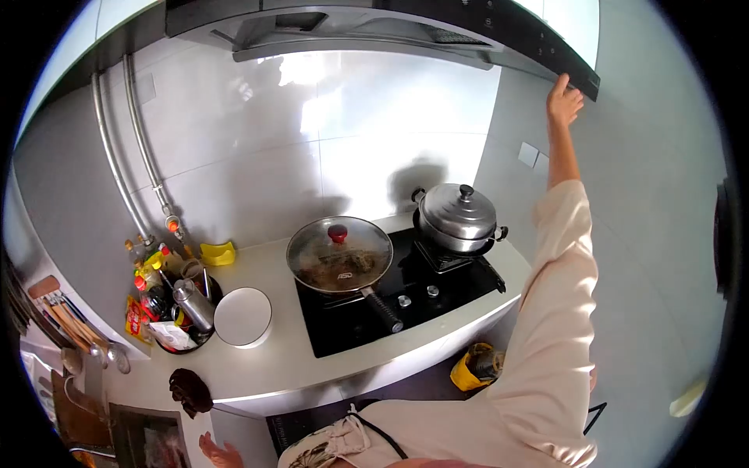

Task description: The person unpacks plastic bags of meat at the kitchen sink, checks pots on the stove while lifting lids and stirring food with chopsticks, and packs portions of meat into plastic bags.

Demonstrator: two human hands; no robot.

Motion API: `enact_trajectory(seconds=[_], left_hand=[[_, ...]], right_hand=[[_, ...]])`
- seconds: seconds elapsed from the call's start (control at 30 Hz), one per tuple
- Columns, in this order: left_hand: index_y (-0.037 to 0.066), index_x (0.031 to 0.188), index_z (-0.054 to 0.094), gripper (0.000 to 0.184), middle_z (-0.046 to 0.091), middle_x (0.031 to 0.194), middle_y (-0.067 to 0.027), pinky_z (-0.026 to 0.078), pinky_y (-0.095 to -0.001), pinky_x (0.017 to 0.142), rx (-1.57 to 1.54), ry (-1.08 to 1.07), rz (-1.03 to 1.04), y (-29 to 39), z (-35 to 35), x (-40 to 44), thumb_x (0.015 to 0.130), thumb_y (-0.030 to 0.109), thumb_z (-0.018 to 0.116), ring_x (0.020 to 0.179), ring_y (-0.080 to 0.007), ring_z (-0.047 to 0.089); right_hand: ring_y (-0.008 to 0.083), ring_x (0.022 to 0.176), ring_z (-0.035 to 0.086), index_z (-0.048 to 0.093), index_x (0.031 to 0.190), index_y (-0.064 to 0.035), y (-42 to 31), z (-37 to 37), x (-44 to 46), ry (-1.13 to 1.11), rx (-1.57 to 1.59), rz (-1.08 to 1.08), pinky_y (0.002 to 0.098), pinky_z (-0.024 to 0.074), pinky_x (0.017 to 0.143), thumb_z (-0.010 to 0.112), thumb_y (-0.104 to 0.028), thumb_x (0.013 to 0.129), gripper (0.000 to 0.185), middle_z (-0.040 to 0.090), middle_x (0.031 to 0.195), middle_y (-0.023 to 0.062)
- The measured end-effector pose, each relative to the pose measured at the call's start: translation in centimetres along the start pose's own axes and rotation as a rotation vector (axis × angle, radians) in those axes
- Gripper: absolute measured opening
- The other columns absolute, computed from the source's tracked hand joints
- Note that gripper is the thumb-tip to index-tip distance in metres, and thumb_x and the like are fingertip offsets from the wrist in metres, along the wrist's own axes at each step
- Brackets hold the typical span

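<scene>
My right hand (563, 103) is raised to the right end of the black range hood (499, 27). Its index finger is stretched against the hood's lower edge, the other fingers are loosely bent, and it holds nothing. Low in the view, my left hand (220, 452) hangs by the counter front with its fingers apart, partly cut off by the frame. A frying pan (382, 310) under a glass lid (316, 253) with a red knob sits on the left burner; dark food shows through the glass. On the right burner stands a lidded steel pot (459, 218).
Bottles and a steel flask (193, 304) crowd a round tray beside a white bowl (243, 316). A dark brown object (190, 392) lies at the counter edge near the sink (148, 437). Utensils hang at left. A yellow-wrapped container (472, 368) stands below the counter.
</scene>
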State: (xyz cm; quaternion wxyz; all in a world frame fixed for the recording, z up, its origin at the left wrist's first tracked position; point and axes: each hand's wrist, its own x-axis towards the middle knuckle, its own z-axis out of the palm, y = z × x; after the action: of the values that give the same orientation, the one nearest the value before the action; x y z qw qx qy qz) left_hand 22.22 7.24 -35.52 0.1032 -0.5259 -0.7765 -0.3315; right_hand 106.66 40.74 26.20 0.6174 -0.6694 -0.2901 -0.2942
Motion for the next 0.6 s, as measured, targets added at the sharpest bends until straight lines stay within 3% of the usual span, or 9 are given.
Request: enact_trajectory(seconds=[0.07,0.1,0.23,0.3,0.4,0.43,0.47,0.5,0.6], left_hand=[[-0.002,0.122,0.042,0.059,0.040,0.126,-0.0207,0.030,-0.0462,0.101,-0.025,-0.043,0.007,1.6,-0.4,1.3,0.066,-0.001,0.062,0.120,-0.0372,0.037],[-0.003,0.120,0.043,0.058,0.041,0.124,-0.0212,0.031,-0.0461,0.100,-0.043,-0.092,0.008,2.6,-1.2,2.2,0.066,-0.002,0.062,0.120,-0.0373,0.037],[-0.002,0.118,0.045,0.053,0.042,0.124,-0.0219,0.031,-0.0463,0.100,0.055,-0.106,-0.117,8.2,-3.3,3.5,0.068,-0.003,0.061,0.120,-0.0379,0.038],[-0.001,0.118,0.045,0.052,0.042,0.125,-0.0223,0.031,-0.0463,0.100,-0.017,-0.132,-0.152,9.6,-4.0,3.8,0.069,-0.004,0.061,0.120,-0.0382,0.038],[0.002,0.124,0.045,0.056,0.041,0.130,-0.0165,0.028,-0.0444,0.104,0.029,-0.201,-0.268,7.8,-1.9,3.2,0.072,0.003,0.066,0.126,-0.0336,0.032],[0.001,0.123,0.045,0.055,0.041,0.129,-0.0173,0.029,-0.0440,0.104,0.034,-0.163,-0.147,7.0,-1.4,2.9,0.073,0.005,0.066,0.126,-0.0334,0.033],[0.001,0.122,0.046,0.053,0.042,0.129,-0.0180,0.029,-0.0436,0.104,0.059,-0.146,-0.035,5.4,-0.8,2.0,0.074,0.006,0.066,0.125,-0.0332,0.034],[0.001,0.122,0.046,0.051,0.043,0.127,-0.0188,0.029,-0.0436,0.104,0.071,-0.160,-0.070,6.1,-1.2,1.9,0.075,0.007,0.065,0.124,-0.0333,0.035],[0.003,0.123,0.046,0.050,0.044,0.126,-0.0189,0.029,-0.0423,0.104,0.013,-0.164,-0.148,7.0,-2.2,1.4,0.077,0.007,0.064,0.123,-0.0327,0.036]], right_hand=[[0.0371,0.135,0.014,0.032,0.135,-0.0008,0.9,-0.3,-2.8,0.166,0.106,-0.258,0.0526,0.0133,0.107,0.026,-0.059,0.090,0.074,0.021,0.144,0.0221],[0.0343,0.138,0.005,0.023,0.141,-0.0043,0.2,-1.2,-4.5,0.091,0.160,-0.343,0.0513,0.0059,0.109,0.026,-0.058,0.091,0.074,0.012,0.148,0.0194],[0.0321,0.139,0.004,0.023,0.141,-0.0044,-3.8,-2.6,-8.4,0.158,0.137,-0.645,0.0498,0.0034,0.109,0.028,-0.056,0.091,0.072,0.012,0.149,0.0169],[0.0308,0.136,0.018,0.032,0.138,-0.0079,-6.2,-2.9,-10.0,0.262,0.219,-0.857,0.0498,0.0124,0.108,0.032,-0.056,0.090,0.068,0.026,0.144,0.0162],[0.0305,0.138,0.011,0.021,0.142,-0.0085,-10.6,-4.5,-13.2,0.156,0.298,-1.026,0.0504,0.0070,0.109,0.029,-0.055,0.091,0.070,0.019,0.148,0.0121],[0.0306,0.138,0.011,0.022,0.142,-0.0086,-11.0,-3.9,-13.2,0.196,0.326,-1.152,0.0510,0.0083,0.108,0.034,-0.055,0.090,0.070,0.019,0.148,0.0126],[0.0327,0.130,0.031,0.038,0.134,-0.0084,-12.0,-3.9,-13.4,0.318,0.338,-1.174,0.0481,0.0208,0.105,0.045,-0.049,0.088,0.062,0.039,0.137,0.0150],[0.0330,0.138,0.009,0.020,0.143,-0.0083,-12.6,-4.9,-14.2,0.179,0.209,-1.126,0.0510,0.0057,0.109,0.035,-0.059,0.087,0.077,0.014,0.149,0.0146],[0.0268,0.138,0.011,0.023,0.143,-0.0141,-13.0,-3.1,-14.2,0.204,0.162,-1.185,0.0494,0.0033,0.110,0.032,-0.051,0.092,0.064,0.018,0.149,0.0081]])
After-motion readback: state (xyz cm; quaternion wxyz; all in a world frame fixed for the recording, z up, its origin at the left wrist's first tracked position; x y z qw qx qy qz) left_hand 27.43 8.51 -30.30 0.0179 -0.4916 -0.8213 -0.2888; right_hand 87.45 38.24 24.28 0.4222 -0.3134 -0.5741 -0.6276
